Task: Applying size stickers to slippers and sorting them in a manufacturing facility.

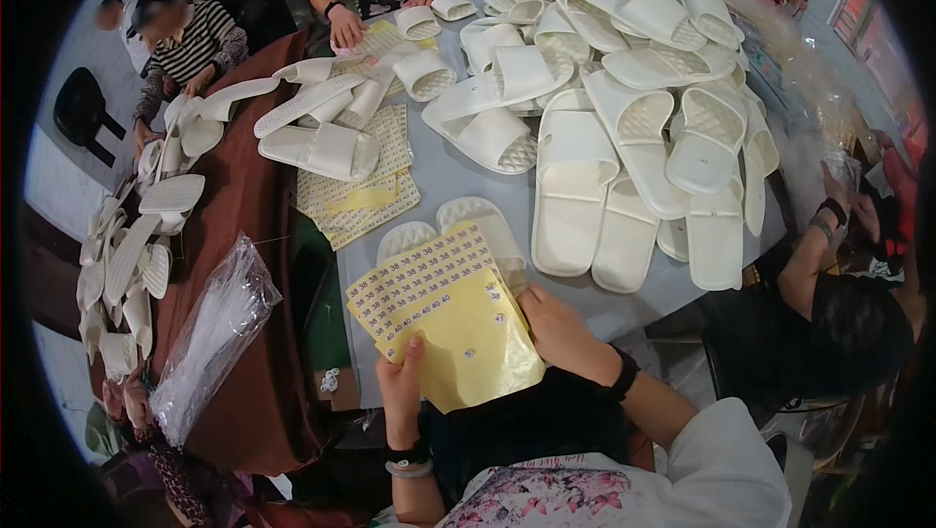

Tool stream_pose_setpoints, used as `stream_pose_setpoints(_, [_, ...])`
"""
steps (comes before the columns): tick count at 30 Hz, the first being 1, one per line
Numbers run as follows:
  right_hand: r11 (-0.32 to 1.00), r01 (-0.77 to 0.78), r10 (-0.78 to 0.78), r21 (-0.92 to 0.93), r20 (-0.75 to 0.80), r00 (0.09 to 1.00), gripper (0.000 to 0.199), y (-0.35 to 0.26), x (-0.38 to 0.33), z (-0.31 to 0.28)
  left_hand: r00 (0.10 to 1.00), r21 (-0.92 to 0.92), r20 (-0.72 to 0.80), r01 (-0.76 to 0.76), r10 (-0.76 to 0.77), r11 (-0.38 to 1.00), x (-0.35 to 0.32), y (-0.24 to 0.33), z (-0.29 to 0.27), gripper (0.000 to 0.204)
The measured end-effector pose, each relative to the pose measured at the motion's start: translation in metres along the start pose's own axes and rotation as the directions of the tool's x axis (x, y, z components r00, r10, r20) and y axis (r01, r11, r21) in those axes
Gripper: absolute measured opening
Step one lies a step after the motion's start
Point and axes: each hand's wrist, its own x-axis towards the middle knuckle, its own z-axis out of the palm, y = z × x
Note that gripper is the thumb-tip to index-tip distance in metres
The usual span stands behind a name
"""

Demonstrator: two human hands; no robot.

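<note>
Yellow sticker sheets [478, 333] are held up in front of me, slightly fanned, with rows of small printed round stickers on the upper part and a mostly bare lower part. My left hand [400, 387] grips their lower left edge, thumb on the front and fingers behind. At the right edge, my right hand [570, 333] is closed on the same sheets, its fingertips partly hidden. Just beyond them, a pair of white slippers [487, 226] lies on the grey table [444, 177], partly covered by the sheets.
A large heap of white slippers [624, 70] fills the table's far right. More sticker sheets [366, 206] lie at left under several slippers. A brown-covered surface [244, 352] bears a clear plastic bag [219, 343] and more slippers [122, 265]. Other people work around the table.
</note>
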Motion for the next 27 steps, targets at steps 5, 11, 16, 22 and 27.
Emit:
stream_pose_setpoints(5, [1.000,0.027,-0.026,-0.016,0.046,0.999,0.019,-0.006,0.000,-0.009,1.000,0.006,-0.013,-0.002,0.002,1.000,0.000,-0.004,-0.002,0.030])
stream_pose_setpoints(11, [1.000,-0.015,0.017,-0.018,0.082,0.997,0.013,-0.005,-0.002,-0.006,0.999,-0.029,-0.022,-0.034,0.034,0.999,0.002,-0.002,0.006,0.028])
stream_pose_setpoints(16, [0.934,-0.133,0.094,0.332,0.129,0.987,0.009,0.019,-0.009,-0.027,0.998,-0.022,-0.029,-0.058,0.057,0.998,0.001,0.000,0.004,0.026])
stream_pose_setpoints(22, [0.965,-0.026,-0.005,0.262,0.118,0.993,0.009,0.003,-0.011,-0.047,0.997,0.059,-0.008,-0.076,0.076,0.995,-0.001,-0.002,0.006,0.028])
stream_pose_setpoints(27, [0.996,0.002,-0.012,0.093,0.106,0.994,0.011,-0.006,0.000,-0.011,0.998,0.056,-0.016,-0.064,0.065,0.996,-0.001,0.002,0.008,0.028])
